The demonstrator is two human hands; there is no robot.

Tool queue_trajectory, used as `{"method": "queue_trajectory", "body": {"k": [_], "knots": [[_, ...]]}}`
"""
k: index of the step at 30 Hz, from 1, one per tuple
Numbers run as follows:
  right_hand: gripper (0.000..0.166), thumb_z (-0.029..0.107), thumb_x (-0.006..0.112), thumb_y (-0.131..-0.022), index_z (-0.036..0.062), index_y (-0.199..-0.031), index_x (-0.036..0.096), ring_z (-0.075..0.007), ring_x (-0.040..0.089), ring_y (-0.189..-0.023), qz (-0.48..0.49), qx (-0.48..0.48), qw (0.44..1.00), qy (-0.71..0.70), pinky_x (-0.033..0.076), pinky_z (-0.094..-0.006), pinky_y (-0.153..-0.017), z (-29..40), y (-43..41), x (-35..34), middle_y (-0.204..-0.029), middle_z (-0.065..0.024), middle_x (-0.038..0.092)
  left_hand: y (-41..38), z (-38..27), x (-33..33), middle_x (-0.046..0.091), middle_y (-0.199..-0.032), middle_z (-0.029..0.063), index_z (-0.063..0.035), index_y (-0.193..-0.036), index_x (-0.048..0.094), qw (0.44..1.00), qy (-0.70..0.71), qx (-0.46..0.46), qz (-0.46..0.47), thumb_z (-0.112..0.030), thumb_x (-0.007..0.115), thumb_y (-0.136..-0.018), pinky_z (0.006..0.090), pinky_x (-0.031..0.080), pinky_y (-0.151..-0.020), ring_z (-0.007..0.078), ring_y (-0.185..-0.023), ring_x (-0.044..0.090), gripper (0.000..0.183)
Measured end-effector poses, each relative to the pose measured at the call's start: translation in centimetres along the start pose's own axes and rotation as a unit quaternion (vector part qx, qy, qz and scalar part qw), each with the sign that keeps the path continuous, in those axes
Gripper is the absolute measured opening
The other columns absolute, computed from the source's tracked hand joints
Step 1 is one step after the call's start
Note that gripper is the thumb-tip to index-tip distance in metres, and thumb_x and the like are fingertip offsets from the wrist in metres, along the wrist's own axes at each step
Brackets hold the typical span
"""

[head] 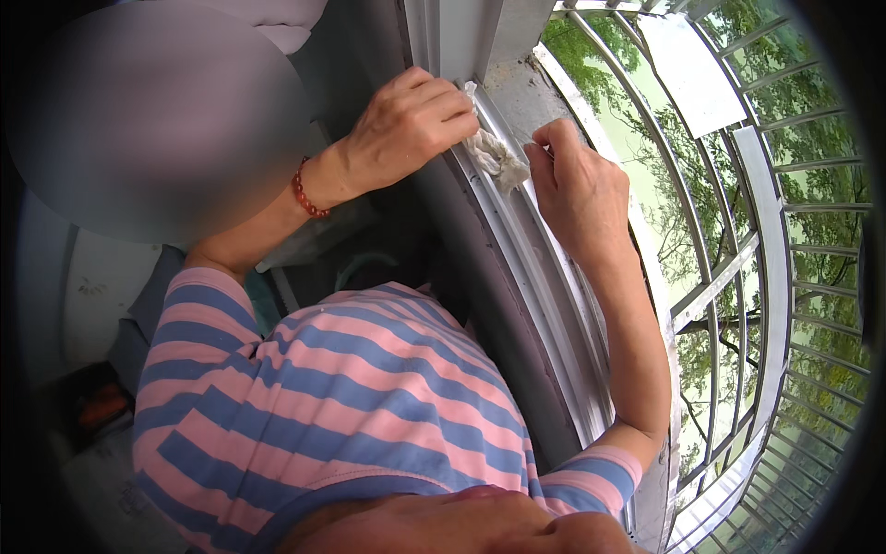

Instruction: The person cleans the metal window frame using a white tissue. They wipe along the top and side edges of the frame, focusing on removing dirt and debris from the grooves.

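My left hand [419,118], with a red bead bracelet [304,190] at the wrist, has its fingers closed on a crumpled off-white cloth or tissue [497,158]. The crumpled piece lies along the metal track of a sliding-window frame [516,239], and one end sticks up past my fingertips. Just outside the track is my right hand [585,190], its thumb and index finger bent together close to the cloth's lower end. Whether something thin is pinched between them is too small to tell.
Beyond the sill [529,93], which looks dirty, metal security bars [702,228] curve outward, with trees behind them. A white panel [692,76] is fixed on the bars. An upright window frame [457,34] rises past my hands. A large blurred patch covers the upper left.
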State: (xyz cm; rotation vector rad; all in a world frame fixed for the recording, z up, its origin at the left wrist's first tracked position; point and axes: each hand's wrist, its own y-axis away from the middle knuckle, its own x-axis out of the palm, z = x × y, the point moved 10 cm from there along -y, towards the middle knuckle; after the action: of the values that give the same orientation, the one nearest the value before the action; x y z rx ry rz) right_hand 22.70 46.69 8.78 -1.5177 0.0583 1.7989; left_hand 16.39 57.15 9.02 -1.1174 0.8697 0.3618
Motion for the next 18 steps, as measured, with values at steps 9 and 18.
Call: {"method": "queue_trajectory", "body": {"k": [9, 18], "knots": [[0.013, 0.019, 0.064, -0.089, 0.0093, -0.09, 0.056, -0.0309, 0.065, -0.061, 0.017, -0.035, 0.998, -0.052, 0.049, -0.0397, -0.055, 1.4, -4.3, 3.1, -0.066, -0.0109, 0.064, 1.4, 1.2, 0.6, 0.067, -0.096, 0.0027, -0.0063, -0.092, 0.07, 0.993, 0.031, -0.117, -0.003, -0.007, 0.065, -0.075, 0.0311, 0.044, -0.078, 0.018, -0.093, 0.063, 0.017], [0.013, 0.016, 0.063, -0.086, 0.009, -0.085, 0.053, -0.0286, 0.063, -0.06, 0.04, -0.11, 0.993, -0.026, 0.047, -0.0403, -0.053, 1.7, -5.7, 5.5, -0.064, -0.0083, 0.061, 3.0, 0.9, -0.1, 0.066, -0.108, 0.0034, -0.006, -0.099, 0.069, 0.965, 0.074, -0.249, -0.032, -0.018, 0.075, -0.075, 0.0358, 0.039, -0.087, 0.0184, -0.107, 0.06, 0.028]]}}
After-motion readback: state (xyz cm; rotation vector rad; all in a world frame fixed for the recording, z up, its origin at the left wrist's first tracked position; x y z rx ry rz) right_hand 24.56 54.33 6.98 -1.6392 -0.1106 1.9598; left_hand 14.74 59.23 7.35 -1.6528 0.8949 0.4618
